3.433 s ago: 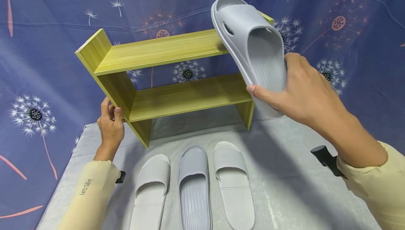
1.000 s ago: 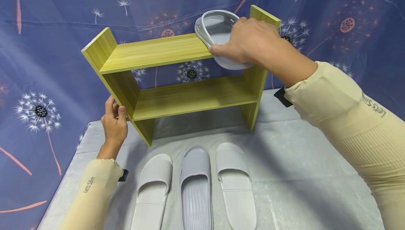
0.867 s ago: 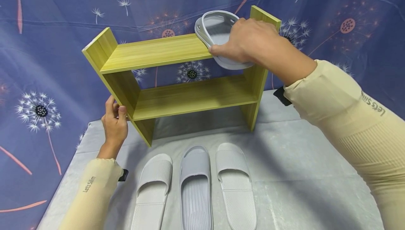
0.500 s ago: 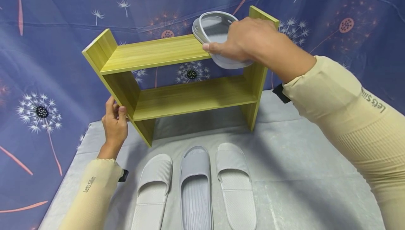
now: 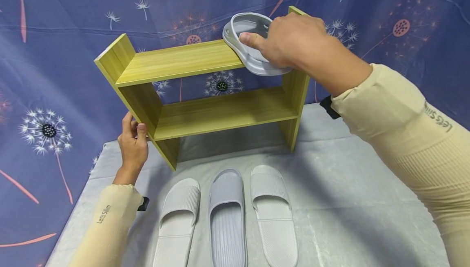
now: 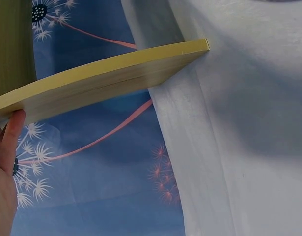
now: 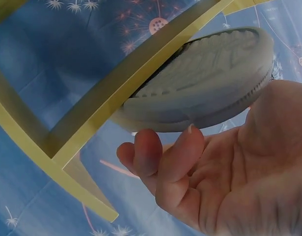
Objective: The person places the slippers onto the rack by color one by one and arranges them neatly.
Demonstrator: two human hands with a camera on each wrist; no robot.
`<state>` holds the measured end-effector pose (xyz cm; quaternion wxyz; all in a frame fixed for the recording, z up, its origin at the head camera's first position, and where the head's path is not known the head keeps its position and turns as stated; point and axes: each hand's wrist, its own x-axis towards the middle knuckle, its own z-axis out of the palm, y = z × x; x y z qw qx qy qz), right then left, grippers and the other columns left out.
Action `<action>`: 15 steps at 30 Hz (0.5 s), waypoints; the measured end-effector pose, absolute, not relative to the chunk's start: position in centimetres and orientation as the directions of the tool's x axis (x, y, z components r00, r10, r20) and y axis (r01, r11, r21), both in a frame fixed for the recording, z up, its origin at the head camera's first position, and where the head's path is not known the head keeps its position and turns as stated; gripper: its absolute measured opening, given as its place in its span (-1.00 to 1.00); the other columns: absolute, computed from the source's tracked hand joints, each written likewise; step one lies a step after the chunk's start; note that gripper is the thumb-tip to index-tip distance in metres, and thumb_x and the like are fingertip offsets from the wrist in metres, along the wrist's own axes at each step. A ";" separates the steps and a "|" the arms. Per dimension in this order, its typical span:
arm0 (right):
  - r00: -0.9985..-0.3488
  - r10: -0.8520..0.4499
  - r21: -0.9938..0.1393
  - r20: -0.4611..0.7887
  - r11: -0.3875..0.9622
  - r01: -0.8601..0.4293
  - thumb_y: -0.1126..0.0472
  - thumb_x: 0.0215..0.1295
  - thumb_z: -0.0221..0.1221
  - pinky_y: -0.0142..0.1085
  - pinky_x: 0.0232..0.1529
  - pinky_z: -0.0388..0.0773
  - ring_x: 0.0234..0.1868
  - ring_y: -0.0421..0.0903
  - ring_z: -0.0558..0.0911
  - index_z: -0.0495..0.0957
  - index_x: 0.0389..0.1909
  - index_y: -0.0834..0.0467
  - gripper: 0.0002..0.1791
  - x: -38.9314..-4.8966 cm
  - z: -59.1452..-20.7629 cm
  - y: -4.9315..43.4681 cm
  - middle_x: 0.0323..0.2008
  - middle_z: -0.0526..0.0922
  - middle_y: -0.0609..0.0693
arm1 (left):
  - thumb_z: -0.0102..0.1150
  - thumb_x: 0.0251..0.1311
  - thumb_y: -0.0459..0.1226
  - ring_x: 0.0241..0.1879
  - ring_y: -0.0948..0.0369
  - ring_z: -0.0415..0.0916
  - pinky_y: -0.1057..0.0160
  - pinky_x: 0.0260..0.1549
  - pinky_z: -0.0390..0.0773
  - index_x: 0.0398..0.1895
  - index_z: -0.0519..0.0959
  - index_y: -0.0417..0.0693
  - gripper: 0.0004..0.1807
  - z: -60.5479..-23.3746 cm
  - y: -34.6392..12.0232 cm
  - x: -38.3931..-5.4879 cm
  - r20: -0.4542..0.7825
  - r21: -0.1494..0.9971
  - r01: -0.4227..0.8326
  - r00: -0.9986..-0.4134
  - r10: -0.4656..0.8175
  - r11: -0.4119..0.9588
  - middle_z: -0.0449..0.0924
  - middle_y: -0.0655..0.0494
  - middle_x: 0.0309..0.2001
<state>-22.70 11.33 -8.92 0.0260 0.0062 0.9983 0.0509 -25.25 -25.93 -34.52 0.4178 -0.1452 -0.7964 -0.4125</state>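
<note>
Grey slipper: lay on top shelf, right end, overhanging front edge.
Handling: seemed light, pliable; best held by sides.
Right hand: loosely spread over it.
Left hand: rested, relaxed, against left panel.

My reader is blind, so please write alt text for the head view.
A person's right hand covers part of a grey slipper on the top right of a yellow shelf; the left hand touches the shelf's left side. Three more slippers lie in a row in front.
</note>
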 end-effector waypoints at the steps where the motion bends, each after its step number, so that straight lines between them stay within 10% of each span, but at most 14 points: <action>1: -0.999 0.019 0.099 -0.050 0.995 0.014 -0.60 -0.27 -0.81 0.00 -0.35 0.39 -0.23 0.07 0.41 0.35 -0.10 0.17 0.16 -22.7 -8.9 11.4 -0.22 0.38 0.11 | -0.10 0.23 -0.22 -0.49 0.55 0.44 0.65 -0.63 0.43 0.21 0.23 0.06 -0.55 -34.5 -25.9 -25.2 0.785 0.536 0.575 -0.608 -0.116 0.618 0.56 -0.19 -0.26; 15: -0.997 -0.012 -0.015 0.070 1.000 -0.013 -0.61 -0.20 -0.70 0.18 -0.11 0.31 0.03 0.38 0.24 -0.06 0.26 0.39 0.28 -20.5 -8.8 12.4 0.21 0.10 0.34 | -0.08 0.22 -0.22 -0.55 0.48 0.44 0.63 -0.65 0.43 0.20 0.25 0.08 -0.55 -34.9 -26.5 -25.7 0.798 0.528 0.583 -0.589 -0.127 0.618 0.57 -0.13 -0.29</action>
